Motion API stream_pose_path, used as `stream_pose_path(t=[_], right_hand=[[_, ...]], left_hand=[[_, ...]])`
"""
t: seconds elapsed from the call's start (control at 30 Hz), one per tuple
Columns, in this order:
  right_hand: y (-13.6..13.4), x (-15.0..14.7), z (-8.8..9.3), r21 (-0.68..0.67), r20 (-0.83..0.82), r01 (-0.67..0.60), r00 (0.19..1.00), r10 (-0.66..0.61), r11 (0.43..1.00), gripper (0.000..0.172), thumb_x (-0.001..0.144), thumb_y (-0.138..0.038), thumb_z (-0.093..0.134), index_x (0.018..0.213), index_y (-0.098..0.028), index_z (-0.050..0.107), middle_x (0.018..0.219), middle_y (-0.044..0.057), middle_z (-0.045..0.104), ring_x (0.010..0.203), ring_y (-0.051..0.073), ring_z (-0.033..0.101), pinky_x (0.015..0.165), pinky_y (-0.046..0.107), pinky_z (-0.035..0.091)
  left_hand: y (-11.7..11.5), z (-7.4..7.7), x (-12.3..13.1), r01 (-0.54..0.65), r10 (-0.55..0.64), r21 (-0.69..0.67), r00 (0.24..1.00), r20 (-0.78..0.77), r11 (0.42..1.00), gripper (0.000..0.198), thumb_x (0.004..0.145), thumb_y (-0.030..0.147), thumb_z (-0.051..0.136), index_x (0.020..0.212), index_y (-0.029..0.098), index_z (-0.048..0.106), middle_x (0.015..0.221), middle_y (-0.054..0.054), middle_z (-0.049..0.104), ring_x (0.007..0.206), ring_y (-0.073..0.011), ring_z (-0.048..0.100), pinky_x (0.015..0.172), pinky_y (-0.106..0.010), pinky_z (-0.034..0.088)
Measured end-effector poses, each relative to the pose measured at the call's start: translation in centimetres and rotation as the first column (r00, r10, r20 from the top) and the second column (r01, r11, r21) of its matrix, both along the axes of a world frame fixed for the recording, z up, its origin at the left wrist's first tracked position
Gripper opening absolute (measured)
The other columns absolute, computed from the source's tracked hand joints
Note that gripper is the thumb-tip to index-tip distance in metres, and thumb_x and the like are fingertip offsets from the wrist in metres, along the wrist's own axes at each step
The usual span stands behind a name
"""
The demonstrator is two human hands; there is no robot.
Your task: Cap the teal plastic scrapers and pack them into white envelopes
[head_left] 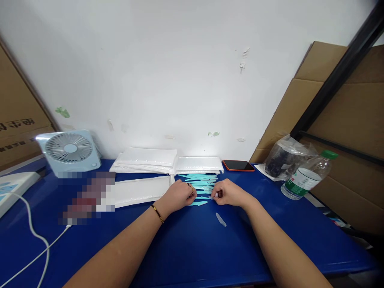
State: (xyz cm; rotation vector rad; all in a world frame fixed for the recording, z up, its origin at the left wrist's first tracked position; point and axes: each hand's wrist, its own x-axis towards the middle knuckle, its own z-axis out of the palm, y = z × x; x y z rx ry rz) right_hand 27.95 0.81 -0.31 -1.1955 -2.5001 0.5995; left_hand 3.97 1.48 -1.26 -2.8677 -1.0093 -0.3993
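Left hand [181, 195] curled, pinching blue strip [203, 198] end | right hand [226, 193] pinched on whitish piece [216, 195] | opposed grips likely steady both

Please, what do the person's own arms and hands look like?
No sleeves or gloves show. The left hand wears a gold-coloured ring, with a dark and gold-coloured bracelet on its wrist. No jewellery shows on the right hand.
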Motion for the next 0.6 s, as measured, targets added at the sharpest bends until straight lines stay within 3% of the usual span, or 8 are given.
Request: stream_pose_path(t=[0.23, 0.37, 0.43, 0.5, 0.6], right_hand=[[0.0, -1.1, -0.2, 0.016, -0.033, -0.032, 0.999, 0.032, 0.999, 0.020, 0.071, -0.011, 0.054, 0.081, -0.018, 0.070, 0.075, 0.001, 0.063, 0.064, 0.011, 0.056, 0.056, 0.019, 0.040], [-0.1, -0.4, 0.7, 0.017, -0.034, 0.004, 0.999, -0.004, 1.000, 0.020, 0.074, -0.012, 0.054, 0.084, -0.018, 0.070, 0.079, 0.003, 0.062, 0.067, 0.011, 0.055, 0.059, 0.020, 0.041], [-0.5, 0.3, 1.3, -0.093, -0.032, -0.055, 0.998, 0.052, 0.994, 0.020, 0.071, -0.014, 0.061, 0.088, -0.019, 0.070, 0.083, 0.003, 0.060, 0.066, 0.010, 0.054, 0.057, 0.019, 0.041], [-0.9, 0.6, 1.8, -0.260, -0.017, -0.184, 0.982, 0.186, 0.948, 0.025, 0.066, -0.015, 0.067, 0.090, -0.020, 0.070, 0.084, 0.001, 0.059, 0.064, 0.009, 0.053, 0.055, 0.017, 0.041], [-1.3, 0.2, 1.8, -0.387, 0.008, -0.288, 0.949, 0.316, 0.876, 0.025, 0.061, -0.020, 0.073, 0.086, -0.020, 0.072, 0.078, -0.001, 0.058, 0.061, 0.008, 0.052, 0.053, 0.017, 0.040]], left_hand=[[0.4, -0.7, 0.5, 0.026, -0.023, -0.066, 0.998, 0.051, 0.997, 0.020, 0.086, 0.022, 0.045, 0.074, 0.019, 0.061, 0.072, 0.000, 0.066, 0.073, -0.0146, 0.059, 0.065, -0.027, 0.031], [0.2, -0.4, 0.4, -0.029, 0.037, -0.087, 0.995, 0.090, 0.996, 0.014, 0.085, 0.029, 0.051, 0.088, 0.022, 0.063, 0.086, -0.001, 0.067, 0.085, -0.0171, 0.059, 0.069, -0.028, 0.032], [-0.1, 0.1, -0.1, -0.024, 0.036, -0.122, 0.994, 0.100, 0.992, 0.020, 0.080, 0.037, 0.059, 0.093, 0.024, 0.063, 0.091, 0.000, 0.066, 0.088, -0.0180, 0.058, 0.072, -0.028, 0.033], [-0.3, 0.6, -0.6, 0.033, -0.019, -0.193, 0.997, 0.076, 0.981, 0.025, 0.074, 0.043, 0.065, 0.091, 0.025, 0.064, 0.089, 0.002, 0.066, 0.083, -0.0160, 0.059, 0.072, -0.027, 0.033], [-0.5, 0.8, -1.0, 0.085, -0.077, -0.264, 0.996, 0.039, 0.961, 0.015, 0.074, 0.036, 0.066, 0.085, 0.025, 0.065, 0.077, 0.006, 0.067, 0.072, -0.0118, 0.059, 0.071, -0.026, 0.032]])
